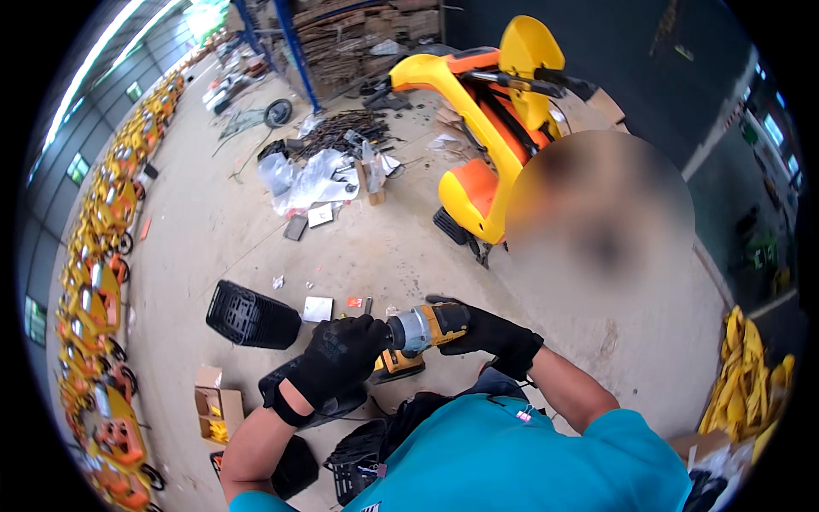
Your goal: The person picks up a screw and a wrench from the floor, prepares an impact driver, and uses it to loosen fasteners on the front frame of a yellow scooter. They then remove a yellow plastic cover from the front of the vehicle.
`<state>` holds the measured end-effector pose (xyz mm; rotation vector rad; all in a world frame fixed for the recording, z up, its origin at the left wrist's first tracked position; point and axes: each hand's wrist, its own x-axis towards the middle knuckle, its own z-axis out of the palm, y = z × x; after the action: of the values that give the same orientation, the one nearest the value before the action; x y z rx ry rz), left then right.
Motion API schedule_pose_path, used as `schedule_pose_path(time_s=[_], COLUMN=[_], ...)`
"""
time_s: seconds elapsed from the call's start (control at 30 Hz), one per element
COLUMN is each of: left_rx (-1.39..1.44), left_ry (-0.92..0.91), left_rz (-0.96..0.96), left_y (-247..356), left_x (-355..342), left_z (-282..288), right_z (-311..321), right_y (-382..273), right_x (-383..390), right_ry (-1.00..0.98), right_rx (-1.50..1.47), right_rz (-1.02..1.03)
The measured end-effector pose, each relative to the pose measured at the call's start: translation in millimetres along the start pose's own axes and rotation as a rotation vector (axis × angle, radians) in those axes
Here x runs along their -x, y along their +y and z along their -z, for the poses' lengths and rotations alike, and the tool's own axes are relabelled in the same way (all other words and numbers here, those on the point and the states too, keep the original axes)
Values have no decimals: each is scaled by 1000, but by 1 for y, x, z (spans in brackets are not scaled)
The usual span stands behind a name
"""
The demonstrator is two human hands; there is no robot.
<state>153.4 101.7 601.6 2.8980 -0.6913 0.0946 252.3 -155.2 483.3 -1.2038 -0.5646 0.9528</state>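
Both hands gloved in black, wrapped around a yellow-and-grey cordless drill held out over the concrete floor. Left hand clenched over the front end, around the chuck; right hand gripping the back of the body. Drill lying roughly level, nose toward the left hand, battery base hanging just under it. Just left of the drill, a black plastic crate tipped on its side; between crate and drill, a small white sheet flat on the floor. Below-left of the drill, an open cardboard box with yellow bits inside. Well above the drill, a yellow-and-orange ride-on machine, plus a pile of plastic bags and scrap nearby. Far left of the drill, a long curved row of yellow machines by the wall.
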Motion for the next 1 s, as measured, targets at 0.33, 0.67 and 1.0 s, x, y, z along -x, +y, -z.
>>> schedule_pose_path(time_s=[0.33, 0.67, 1.0], left_rx=[-98, 76, 136], left_ry=[-74, -76, -190], left_rz=[-222, -379, -558], left_y=[53, 109, 143], left_x=[-98, -196, -277], left_z=[-49, -132, -173], right_z=[32, 126, 162], right_y=[-35, -12, 8], right_x=[72, 105, 161], right_ry=[317, 321, 674], right_rx=[1314, 1060, 1139], right_rz=[395, 300, 4])
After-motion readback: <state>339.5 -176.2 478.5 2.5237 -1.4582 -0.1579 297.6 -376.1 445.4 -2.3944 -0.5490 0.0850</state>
